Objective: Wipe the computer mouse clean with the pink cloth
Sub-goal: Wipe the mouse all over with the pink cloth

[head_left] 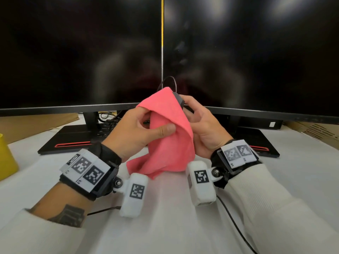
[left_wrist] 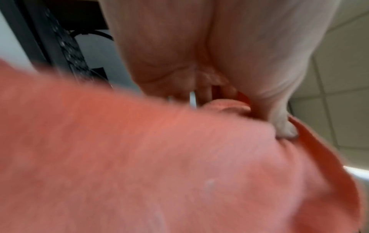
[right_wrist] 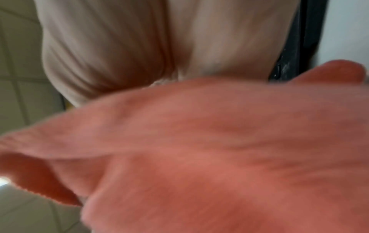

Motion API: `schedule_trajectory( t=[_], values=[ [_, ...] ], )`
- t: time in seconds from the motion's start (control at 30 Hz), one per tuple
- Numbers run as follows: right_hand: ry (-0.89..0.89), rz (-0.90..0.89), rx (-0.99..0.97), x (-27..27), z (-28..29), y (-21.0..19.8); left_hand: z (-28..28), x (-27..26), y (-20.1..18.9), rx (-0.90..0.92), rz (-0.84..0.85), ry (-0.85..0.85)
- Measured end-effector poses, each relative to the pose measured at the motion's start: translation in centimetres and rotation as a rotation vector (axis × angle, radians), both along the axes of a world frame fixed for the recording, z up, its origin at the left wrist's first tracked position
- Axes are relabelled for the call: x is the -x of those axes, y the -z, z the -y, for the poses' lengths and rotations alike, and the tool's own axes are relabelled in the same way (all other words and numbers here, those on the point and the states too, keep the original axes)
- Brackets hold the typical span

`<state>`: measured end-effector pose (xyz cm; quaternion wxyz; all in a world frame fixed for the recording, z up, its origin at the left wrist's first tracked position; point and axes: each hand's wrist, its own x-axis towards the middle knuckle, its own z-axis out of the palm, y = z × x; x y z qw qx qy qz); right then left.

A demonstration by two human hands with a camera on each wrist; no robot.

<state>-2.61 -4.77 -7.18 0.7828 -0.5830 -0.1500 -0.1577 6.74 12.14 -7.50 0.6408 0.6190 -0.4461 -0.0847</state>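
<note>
Pink cloth — held up above the white table, in front of the seam between the two dark monitors. It drapes over the mouse and hangs in folds, its lower corner reaching down toward the table between the two wrists.

Computer mouse — dark, mostly wrapped by the cloth; only its upper right edge shows at the cloth's top. A thin cable arcs up behind the cloth's peak.

Left hand — fingers curled, thumb pressed across the front of the cloth, pinching a fold. The left wrist view shows the thumb tip digging into the pink cloth, blurred.

Right hand — on the cloth's right side, fingers curled round the covered mouse from behind, fingertips at its exposed edge. In the right wrist view the pink cloth fills most of the picture and the grip itself is hidden.

Keyboard — black, behind the left hand, beneath the left monitor, partly hidden.

Yellow container — at the table's left edge, well apart from the cloth.

Both wrists carry black bands with white coded tags and a white camera pod.
</note>
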Motion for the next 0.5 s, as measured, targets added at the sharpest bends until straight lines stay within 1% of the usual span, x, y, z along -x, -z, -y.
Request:
schedule_trajectory(
  t=[0.1, 0.2, 0.27, 0.33, 0.4, 0.43, 0.5],
  values=[
    [-0.024, 0.016, 0.000, 0.1, 0.0, 0.0, 0.0, 0.2, -0.5, 0.087, -0.113, -0.012],
    [-0.075, 0.023, 0.016, 0.3, -0.2, -0.2, -0.1, 0.2, -0.9, 0.155, -0.155, -0.044],
    [-0.103, 0.028, 0.021, 0.4, -0.2, -0.2, -0.2, 0.0, -0.7, 0.179, -0.172, -0.027],
    [-0.094, 0.037, 0.025, 0.3, -0.1, -0.2, -0.2, -0.1, -0.5, 0.143, -0.155, 0.061],
    [-0.063, 0.048, 0.050, 0.1, -0.1, -0.1, 0.0, -0.1, 0.1, 0.083, -0.099, 0.132],
    [-0.048, 0.053, 0.067, 0.0, -0.1, -0.1, 0.1, -0.1, 0.3, 0.077, -0.082, 0.125],
    [-0.034, 0.061, 0.093, -0.1, -0.2, -0.1, 0.3, -0.2, 0.5, 0.125, -0.059, 0.022]
  ],
)
